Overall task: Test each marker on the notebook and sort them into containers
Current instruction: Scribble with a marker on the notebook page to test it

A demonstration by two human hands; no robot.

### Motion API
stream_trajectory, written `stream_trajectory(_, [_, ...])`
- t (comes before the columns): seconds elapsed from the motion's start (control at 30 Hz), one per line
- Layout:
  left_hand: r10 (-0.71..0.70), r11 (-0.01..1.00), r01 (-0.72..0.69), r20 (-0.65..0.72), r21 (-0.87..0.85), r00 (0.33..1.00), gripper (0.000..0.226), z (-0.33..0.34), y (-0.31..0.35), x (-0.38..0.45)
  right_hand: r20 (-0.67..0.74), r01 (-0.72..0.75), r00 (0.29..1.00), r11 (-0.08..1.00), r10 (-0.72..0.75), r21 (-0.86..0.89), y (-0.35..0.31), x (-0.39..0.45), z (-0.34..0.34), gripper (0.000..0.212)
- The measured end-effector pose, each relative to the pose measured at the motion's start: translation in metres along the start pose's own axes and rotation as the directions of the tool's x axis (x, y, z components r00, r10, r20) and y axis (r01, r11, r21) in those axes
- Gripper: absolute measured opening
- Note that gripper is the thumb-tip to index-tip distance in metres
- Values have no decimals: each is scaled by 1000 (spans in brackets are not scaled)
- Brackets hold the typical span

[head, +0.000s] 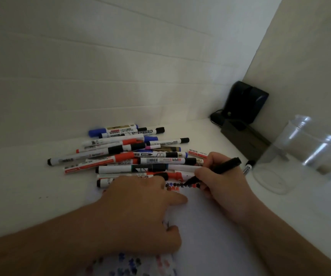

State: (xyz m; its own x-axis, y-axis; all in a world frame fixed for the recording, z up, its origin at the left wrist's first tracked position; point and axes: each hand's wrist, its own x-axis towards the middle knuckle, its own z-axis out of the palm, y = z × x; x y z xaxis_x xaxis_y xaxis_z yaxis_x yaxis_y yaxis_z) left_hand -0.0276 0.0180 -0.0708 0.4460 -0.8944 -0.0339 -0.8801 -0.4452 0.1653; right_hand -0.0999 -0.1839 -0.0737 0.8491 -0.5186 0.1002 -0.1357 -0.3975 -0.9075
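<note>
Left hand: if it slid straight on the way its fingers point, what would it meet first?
Likely the right hand gripping the black marker. The left hand lies flat on the notebook, fingers pointing right towards the scribbles; depth is unclear.

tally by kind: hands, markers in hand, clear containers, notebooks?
Hands: 2, the left hand pressing flat on the paper, the right hand writing
Black marker in hand: 1
Clear plastic containers: 2, overlapping at right
White notebook: 1
Total: 6
Loose pile of markers: too overlapped to count.
</note>
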Motion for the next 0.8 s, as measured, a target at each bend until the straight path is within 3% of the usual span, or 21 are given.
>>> stream_trajectory(0.2, [34,999,-35,42,16,999,70,-5,-4,6,34,30,999,999,-29,-39,5,-1,-3,17])
stream_trajectory(0.47, [-10,999,12,-46,36,999,62,3,0,4,67,91,994,993,-86,-73,6,-3,-2,23])
stream_trajectory(0.63, [-21,995,25,-49,92,999,69,5,2,5,38,102,994,987,-98,-121,11,-1,-2,26])
stream_trajectory(0.8, [-24,994,30,-52,110,998,70,3,5,2,57,95,994,995,-92,-39,13,-1,-2,25])
